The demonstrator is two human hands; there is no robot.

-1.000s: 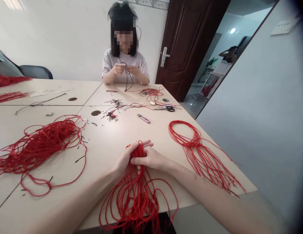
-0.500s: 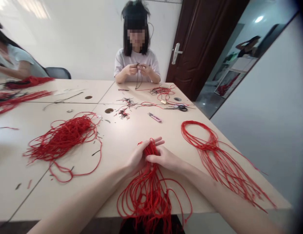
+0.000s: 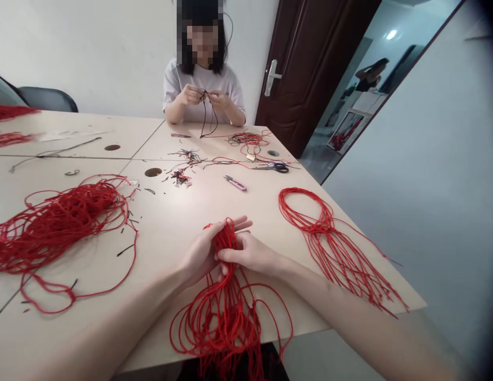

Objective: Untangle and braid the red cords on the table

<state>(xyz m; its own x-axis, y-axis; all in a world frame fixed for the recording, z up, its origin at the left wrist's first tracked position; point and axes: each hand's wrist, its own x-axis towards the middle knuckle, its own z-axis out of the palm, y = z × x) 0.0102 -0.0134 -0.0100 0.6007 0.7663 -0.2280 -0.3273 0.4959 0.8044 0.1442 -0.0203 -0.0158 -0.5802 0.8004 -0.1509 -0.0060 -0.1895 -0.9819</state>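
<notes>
Cords (image 3: pixel 235 323), red and bunched, pass through both hands. The left hand (image 3: pixel 200 248) has them between its thumb and straight fingers, whose tips show beyond the bundle. The right hand (image 3: pixel 254 254) pinches them from the other side, its thumb laid across the front just below the left thumb. Short loops poke out above the grip; below it the strands fan out, spilling over the near edge of the table (image 3: pixel 262 206). A red heap (image 3: pixel 79 211) lies left, a red coil (image 3: pixel 318 228) right, clippers (image 3: pixel 235 183) beyond.
</notes>
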